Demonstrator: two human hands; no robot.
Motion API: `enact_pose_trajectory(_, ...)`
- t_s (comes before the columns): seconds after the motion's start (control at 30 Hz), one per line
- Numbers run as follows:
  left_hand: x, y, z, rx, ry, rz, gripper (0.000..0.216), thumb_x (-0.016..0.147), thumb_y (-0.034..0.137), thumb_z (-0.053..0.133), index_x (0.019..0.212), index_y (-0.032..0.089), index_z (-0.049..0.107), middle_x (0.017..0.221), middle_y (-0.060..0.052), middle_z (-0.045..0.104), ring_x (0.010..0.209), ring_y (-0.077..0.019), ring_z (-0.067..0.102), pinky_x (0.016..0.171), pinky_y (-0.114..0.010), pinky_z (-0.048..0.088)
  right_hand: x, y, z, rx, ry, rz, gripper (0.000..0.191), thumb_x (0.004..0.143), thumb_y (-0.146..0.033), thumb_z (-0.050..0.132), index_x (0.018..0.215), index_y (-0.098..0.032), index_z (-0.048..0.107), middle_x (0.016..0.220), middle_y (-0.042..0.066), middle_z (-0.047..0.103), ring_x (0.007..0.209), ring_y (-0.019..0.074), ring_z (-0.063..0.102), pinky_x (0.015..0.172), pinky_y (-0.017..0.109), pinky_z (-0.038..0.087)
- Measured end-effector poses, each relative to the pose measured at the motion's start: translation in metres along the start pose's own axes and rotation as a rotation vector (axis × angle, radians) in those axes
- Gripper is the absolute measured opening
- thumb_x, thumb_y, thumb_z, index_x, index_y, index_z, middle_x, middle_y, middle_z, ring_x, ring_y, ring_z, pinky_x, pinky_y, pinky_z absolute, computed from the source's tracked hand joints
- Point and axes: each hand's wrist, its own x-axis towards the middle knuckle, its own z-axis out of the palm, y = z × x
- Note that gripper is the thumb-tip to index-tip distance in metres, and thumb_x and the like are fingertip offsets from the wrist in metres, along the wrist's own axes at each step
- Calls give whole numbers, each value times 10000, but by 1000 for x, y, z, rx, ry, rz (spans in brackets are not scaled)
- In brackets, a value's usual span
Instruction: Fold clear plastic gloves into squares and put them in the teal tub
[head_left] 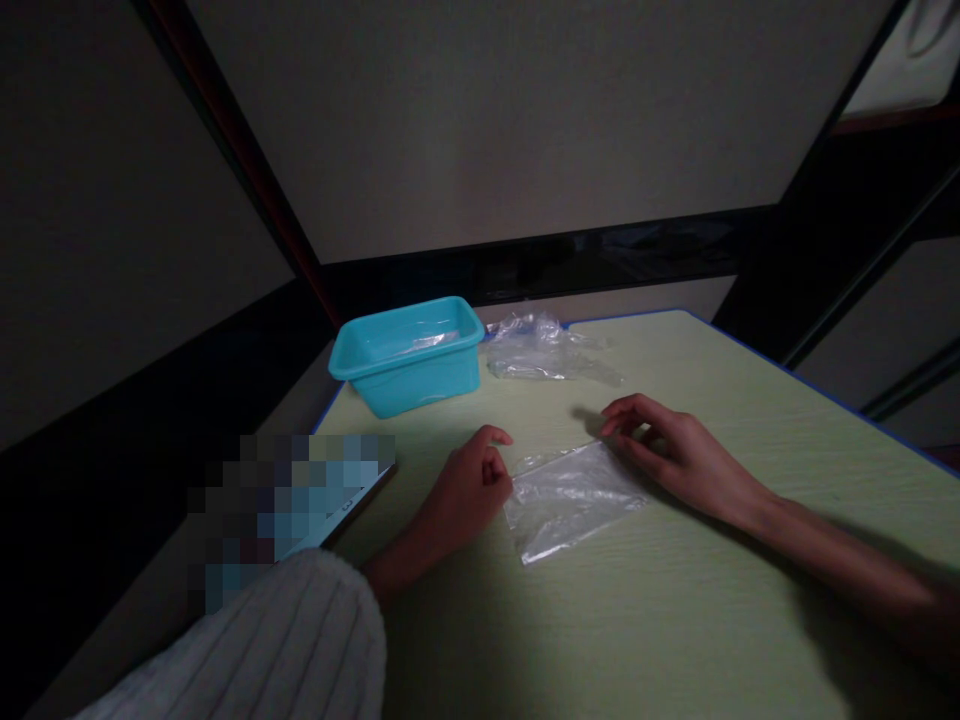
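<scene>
A clear plastic bag (pixel 566 497) lies flat on the pale green table (pixel 675 620) between my hands. My left hand (pixel 465 487) rests at the bag's left edge with its fingers curled in and the thumb forward, touching or nearly touching the plastic. My right hand (pixel 675 450) lies on the bag's far right corner with its fingers stretched and pressed down on the plastic. The light is dim, so I cannot see whether either hand pinches the bag.
A turquoise plastic tub (pixel 409 355) stands at the table's far left corner with some clear plastic inside. A heap of crumpled clear bags (pixel 544 350) lies just right of it. A flat card or booklet (pixel 352 505) lies at the table's left edge. Walls close in behind.
</scene>
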Motion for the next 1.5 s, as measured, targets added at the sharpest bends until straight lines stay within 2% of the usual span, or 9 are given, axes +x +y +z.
enact_pose_trajectory(0.1,0,0,0,17,1,7,340,597,-11,432,877,177,474,492,115,420,456,-82,406,454,-181,281,-1,-1,-1,-32,-1,-21,164,828,-239,424,927,-179,541,826,73,670,693,182,623,579,295,500)
enact_pose_trajectory(0.2,0,0,-1,43,-1,13,336,604,-16,433,880,171,475,493,115,414,456,-81,403,455,-181,281,-4,-4,-1,-92,-70,-122,255,884,-257,383,1031,-175,574,990,90,675,877,209,633,747,357,520)
enact_pose_trajectory(0.37,-1,1,1,117,16,31,325,616,-18,437,880,166,483,496,111,417,464,-79,400,474,-183,285,-11,-8,6,-270,-339,-365,443,936,-324,336,1330,-138,419,1348,126,471,1238,240,432,1042,473,330)
enact_pose_trajectory(0.67,-2,2,-10,310,85,26,381,607,-12,439,927,176,528,520,88,420,495,-111,420,494,-223,279,-17,0,8,-366,-467,-438,623,922,-439,350,1436,-146,155,1463,136,215,1339,264,210,1081,516,217)
enact_pose_trajectory(0.8,-10,9,-5,499,188,292,289,660,49,462,915,150,552,793,-29,549,767,-180,527,695,-293,427,-17,0,8,-395,-475,-440,646,921,-442,349,1437,-125,123,1465,150,199,1341,270,195,1079,525,209)
enact_pose_trajectory(0.9,-19,17,10,548,29,548,318,771,130,443,1071,81,534,1112,-145,554,1052,-232,504,936,-356,399,-18,1,10,-410,-482,-454,665,917,-456,350,1434,-100,131,1457,170,217,1341,272,193,1077,527,213)
enact_pose_trajectory(1.0,-26,20,26,664,-129,637,476,837,205,414,1268,3,395,1372,-213,382,1299,-267,310,1079,-394,261,-18,4,11,-414,-468,-480,670,913,-473,348,1426,-79,175,1445,194,242,1339,279,202,1072,536,216)
enact_pose_trajectory(1.23,-32,15,39,839,-253,523,649,889,363,392,1345,-75,246,1444,-292,174,1364,-317,122,1097,-457,211,-18,7,13,-412,-444,-493,673,908,-471,367,1435,-111,153,1451,174,252,1341,261,211,1083,507,218)
enact_pose_trajectory(1.5,-36,16,36,891,-277,481,645,913,426,330,1354,-39,260,1456,-255,175,1363,-306,107,1108,-453,195,-17,8,12,-443,-474,-502,693,913,-486,343,1440,-119,82,1469,172,185,1355,255,148,1073,533,213)
